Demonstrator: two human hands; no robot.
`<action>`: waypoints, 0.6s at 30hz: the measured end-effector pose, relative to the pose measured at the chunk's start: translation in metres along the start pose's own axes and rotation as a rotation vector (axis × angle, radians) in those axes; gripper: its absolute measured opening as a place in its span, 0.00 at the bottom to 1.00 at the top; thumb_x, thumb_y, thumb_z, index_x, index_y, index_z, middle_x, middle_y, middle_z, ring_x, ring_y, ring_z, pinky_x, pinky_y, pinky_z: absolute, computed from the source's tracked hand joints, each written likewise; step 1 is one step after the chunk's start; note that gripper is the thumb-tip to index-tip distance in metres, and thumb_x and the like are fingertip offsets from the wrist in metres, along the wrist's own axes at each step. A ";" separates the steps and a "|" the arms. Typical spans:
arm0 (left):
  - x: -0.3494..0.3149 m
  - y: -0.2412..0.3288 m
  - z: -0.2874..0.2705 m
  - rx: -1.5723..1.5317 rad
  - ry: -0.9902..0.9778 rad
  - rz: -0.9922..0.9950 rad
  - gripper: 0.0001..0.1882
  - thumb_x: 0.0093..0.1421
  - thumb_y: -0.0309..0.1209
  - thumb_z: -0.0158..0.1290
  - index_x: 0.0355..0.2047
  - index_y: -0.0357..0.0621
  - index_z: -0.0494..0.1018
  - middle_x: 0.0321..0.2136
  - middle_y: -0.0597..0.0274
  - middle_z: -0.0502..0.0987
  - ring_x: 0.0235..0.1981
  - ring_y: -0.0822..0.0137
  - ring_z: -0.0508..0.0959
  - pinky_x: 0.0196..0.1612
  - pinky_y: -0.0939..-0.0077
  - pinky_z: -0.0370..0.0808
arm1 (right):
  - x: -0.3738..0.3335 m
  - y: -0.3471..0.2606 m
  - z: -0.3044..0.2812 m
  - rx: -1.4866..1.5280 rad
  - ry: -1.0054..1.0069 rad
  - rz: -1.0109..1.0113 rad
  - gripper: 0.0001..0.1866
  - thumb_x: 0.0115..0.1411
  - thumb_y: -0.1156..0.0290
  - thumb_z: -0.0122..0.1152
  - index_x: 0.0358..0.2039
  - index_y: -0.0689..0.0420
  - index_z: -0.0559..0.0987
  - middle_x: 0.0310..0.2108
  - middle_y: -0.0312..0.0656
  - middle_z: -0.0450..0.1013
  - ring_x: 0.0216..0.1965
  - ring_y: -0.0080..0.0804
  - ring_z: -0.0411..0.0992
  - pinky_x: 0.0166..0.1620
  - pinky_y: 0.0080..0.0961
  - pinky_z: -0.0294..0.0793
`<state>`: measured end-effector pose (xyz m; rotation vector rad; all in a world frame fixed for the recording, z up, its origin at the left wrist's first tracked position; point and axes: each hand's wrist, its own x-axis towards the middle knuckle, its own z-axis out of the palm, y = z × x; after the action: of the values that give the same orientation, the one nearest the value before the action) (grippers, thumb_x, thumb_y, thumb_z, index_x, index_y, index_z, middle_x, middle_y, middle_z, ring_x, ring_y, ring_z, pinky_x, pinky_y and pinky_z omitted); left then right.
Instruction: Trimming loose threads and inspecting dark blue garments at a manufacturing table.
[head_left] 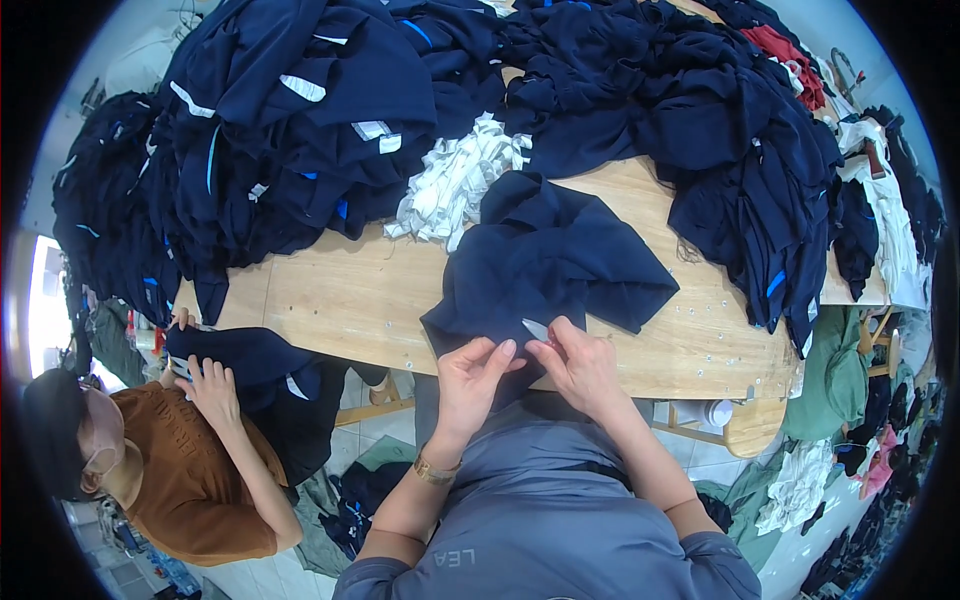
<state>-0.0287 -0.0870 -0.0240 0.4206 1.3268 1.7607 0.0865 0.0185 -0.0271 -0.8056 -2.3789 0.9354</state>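
A navy garment (545,250) lies bunched at the table's near edge, part of it hanging toward my lap. My left hand (473,378) is closed in a pinch on its near part, though the exact spot between thumb and finger is hard to see. Just to the right, my right hand (580,368) is closed around small thread snips (535,328). Only their pointed metal tip shows, aimed up and left over the cloth; the handle is hidden in the palm. The two hands are close together but apart.
A heap of white labels or strips (460,180) sits beyond the garment on the wooden table (350,290). Large navy garment piles (290,100) rise behind and to both sides. At my left a co-worker (200,450) handles navy cloth. A wooden stool (755,428) stands at the right.
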 end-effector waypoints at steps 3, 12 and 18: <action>0.000 0.000 -0.003 0.004 -0.013 -0.019 0.07 0.59 0.25 0.52 0.29 0.33 0.75 0.26 0.64 0.75 0.29 0.78 0.74 0.36 0.83 0.75 | -0.001 -0.003 -0.004 -0.013 -0.050 -0.030 0.17 0.56 0.56 0.56 0.23 0.56 0.67 0.16 0.42 0.68 0.18 0.40 0.70 0.19 0.31 0.64; -0.001 0.000 -0.003 0.000 -0.037 -0.009 0.08 0.60 0.25 0.51 0.32 0.31 0.75 0.29 0.62 0.77 0.30 0.78 0.75 0.36 0.83 0.75 | -0.001 -0.003 -0.001 -0.042 -0.036 -0.073 0.17 0.56 0.56 0.57 0.22 0.56 0.66 0.16 0.41 0.68 0.17 0.39 0.69 0.19 0.31 0.64; -0.002 0.002 -0.001 0.043 -0.045 -0.012 0.08 0.60 0.25 0.51 0.33 0.31 0.76 0.29 0.62 0.77 0.30 0.77 0.75 0.36 0.84 0.75 | 0.000 -0.003 -0.002 -0.066 -0.028 -0.092 0.17 0.56 0.56 0.57 0.22 0.55 0.66 0.16 0.40 0.68 0.16 0.38 0.69 0.18 0.31 0.64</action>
<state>-0.0293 -0.0892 -0.0224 0.4720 1.3343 1.7057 0.0868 0.0173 -0.0231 -0.7048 -2.4602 0.8403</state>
